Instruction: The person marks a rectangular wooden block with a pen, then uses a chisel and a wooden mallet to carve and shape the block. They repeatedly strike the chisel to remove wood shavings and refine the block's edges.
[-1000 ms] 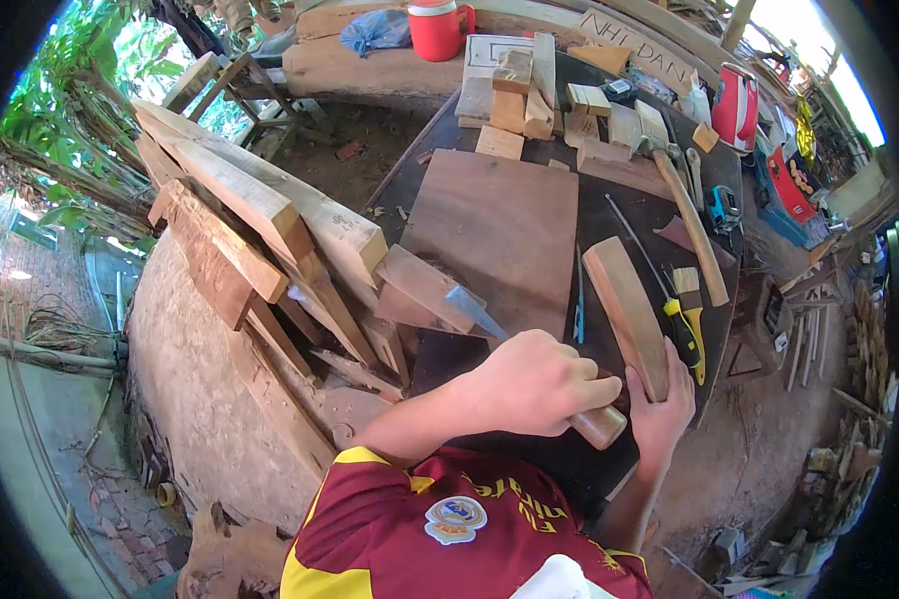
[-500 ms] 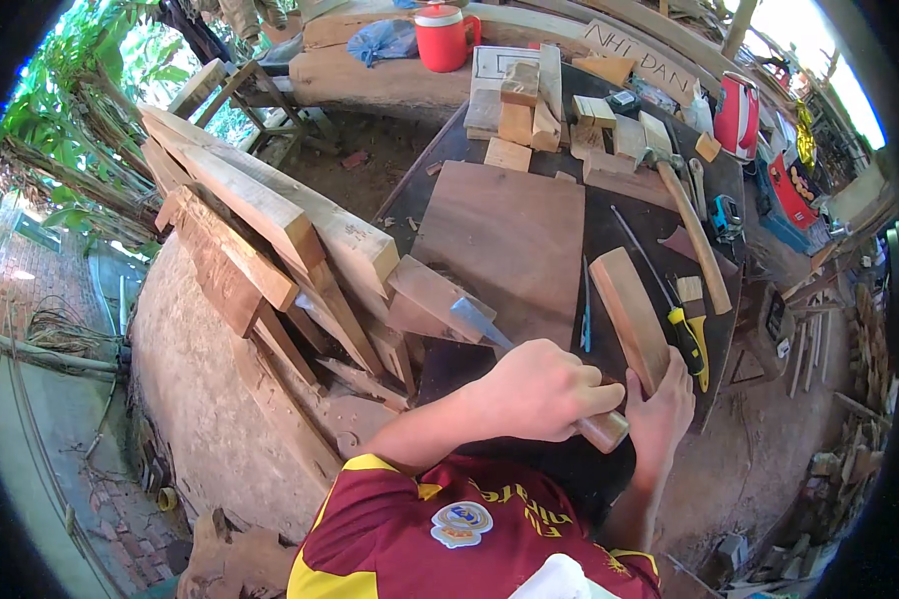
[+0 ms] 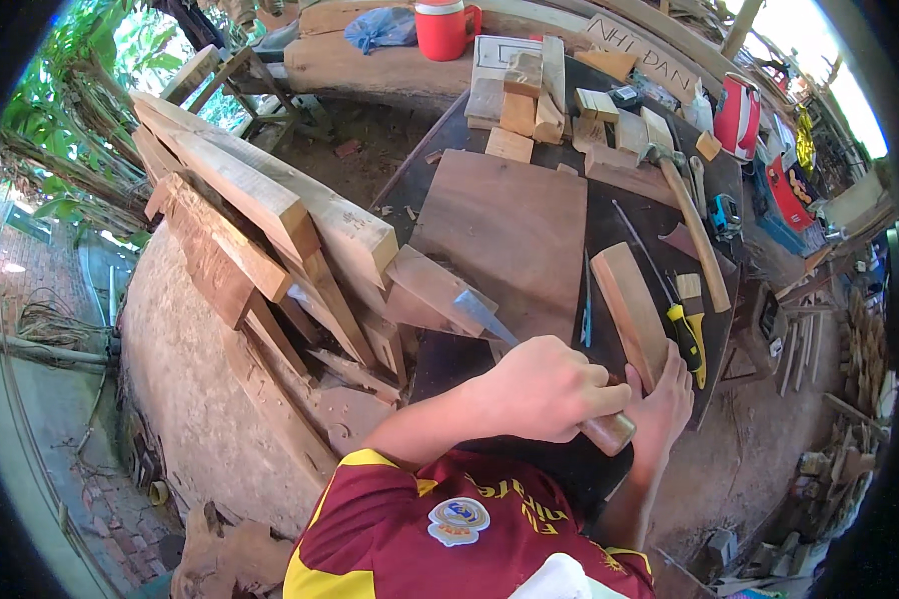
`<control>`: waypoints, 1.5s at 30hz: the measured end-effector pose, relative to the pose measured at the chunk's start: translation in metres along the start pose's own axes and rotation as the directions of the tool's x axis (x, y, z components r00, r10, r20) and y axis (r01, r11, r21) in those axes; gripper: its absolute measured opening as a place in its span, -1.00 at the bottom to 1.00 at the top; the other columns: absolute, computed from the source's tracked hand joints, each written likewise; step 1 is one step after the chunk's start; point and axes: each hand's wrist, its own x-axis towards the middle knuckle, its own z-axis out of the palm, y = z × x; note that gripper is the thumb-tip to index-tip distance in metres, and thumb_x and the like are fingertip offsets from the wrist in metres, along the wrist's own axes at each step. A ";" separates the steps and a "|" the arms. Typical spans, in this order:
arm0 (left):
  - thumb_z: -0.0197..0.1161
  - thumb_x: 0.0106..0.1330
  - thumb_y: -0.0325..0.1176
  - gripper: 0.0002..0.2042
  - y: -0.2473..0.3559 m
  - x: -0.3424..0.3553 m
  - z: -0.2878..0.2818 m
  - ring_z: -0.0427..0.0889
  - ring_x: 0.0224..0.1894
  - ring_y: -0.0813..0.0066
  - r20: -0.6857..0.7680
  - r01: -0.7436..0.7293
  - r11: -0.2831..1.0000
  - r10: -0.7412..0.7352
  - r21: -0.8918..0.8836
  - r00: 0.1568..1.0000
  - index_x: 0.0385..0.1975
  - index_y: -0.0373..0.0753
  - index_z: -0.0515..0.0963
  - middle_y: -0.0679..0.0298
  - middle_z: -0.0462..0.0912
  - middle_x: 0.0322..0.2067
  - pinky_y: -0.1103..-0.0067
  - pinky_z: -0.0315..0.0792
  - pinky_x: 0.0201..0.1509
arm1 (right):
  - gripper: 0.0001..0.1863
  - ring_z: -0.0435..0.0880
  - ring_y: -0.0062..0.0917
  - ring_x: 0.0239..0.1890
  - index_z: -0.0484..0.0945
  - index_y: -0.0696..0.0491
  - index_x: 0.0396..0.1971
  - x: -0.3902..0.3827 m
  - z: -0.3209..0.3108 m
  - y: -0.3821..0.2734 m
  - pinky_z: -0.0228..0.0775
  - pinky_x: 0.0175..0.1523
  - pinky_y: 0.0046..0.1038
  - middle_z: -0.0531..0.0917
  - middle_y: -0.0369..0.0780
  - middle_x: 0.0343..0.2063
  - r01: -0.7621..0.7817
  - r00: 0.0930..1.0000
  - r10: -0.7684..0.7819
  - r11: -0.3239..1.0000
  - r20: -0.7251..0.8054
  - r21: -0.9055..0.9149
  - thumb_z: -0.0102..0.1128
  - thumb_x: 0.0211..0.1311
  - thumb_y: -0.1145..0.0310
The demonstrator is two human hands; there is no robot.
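My left hand (image 3: 541,391) is closed around the wooden handle of a chisel (image 3: 482,315). Its flat metal blade points up and to the left, and the butt of the handle sticks out toward my other hand. My right hand (image 3: 663,403) grips the near end of a long reddish-brown wooden block (image 3: 629,307), thumb on one side and fingers on the other. The block slants away from me over the dark table (image 3: 605,215). Just right of it lie a yellow-and-black screwdriver (image 3: 685,334) and a flat brush (image 3: 690,292).
A flat brown board (image 3: 499,240) covers the table's middle. Behind it are stacked wood blocks (image 3: 519,100). A hammer (image 3: 697,230) and a blue tape measure (image 3: 725,215) lie at the right. Long timbers (image 3: 260,190) lean at the left. A red jug (image 3: 444,32) stands beyond.
The whole view has shifted slightly. Both hands keep their holds, and the chisel and the block stay almost where they were.
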 end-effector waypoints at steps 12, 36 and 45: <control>0.35 -0.20 -0.42 -0.61 -0.002 0.004 -0.023 0.60 -0.53 0.22 -0.039 0.005 0.981 -0.013 -0.193 0.999 -0.23 -0.09 0.62 0.31 0.51 -0.62 0.35 0.39 -0.55 | -0.25 0.53 -0.14 0.05 0.33 0.05 0.25 -0.001 0.002 0.002 0.35 0.07 -0.14 0.57 -0.08 -0.02 -0.005 0.999 0.006 0.999 -0.033 0.036 0.41 0.06 0.17; 0.32 -0.23 -0.42 -0.68 -0.003 0.013 -0.016 0.62 -0.48 0.16 0.005 0.088 0.990 -0.088 -0.114 0.996 -0.35 -0.12 0.61 0.25 0.59 -0.58 0.33 0.44 -0.49 | 0.02 0.40 -0.22 0.21 0.05 0.32 0.34 -0.058 -0.001 0.034 0.24 0.29 -0.20 0.35 0.04 0.18 0.322 0.916 -0.040 0.669 -0.400 0.670 0.54 -0.07 0.42; 0.31 -0.19 -0.40 -0.75 -0.001 0.018 -0.012 0.61 -0.50 0.17 -0.025 0.090 0.993 -0.092 -0.070 0.995 -0.41 -0.13 0.58 0.27 0.53 -0.62 0.33 0.42 -0.50 | -0.03 0.43 -0.26 0.16 0.08 0.31 0.32 -0.068 0.002 0.042 0.32 0.22 -0.23 0.37 0.04 0.14 0.270 0.930 0.034 0.609 -0.365 0.746 0.51 -0.06 0.43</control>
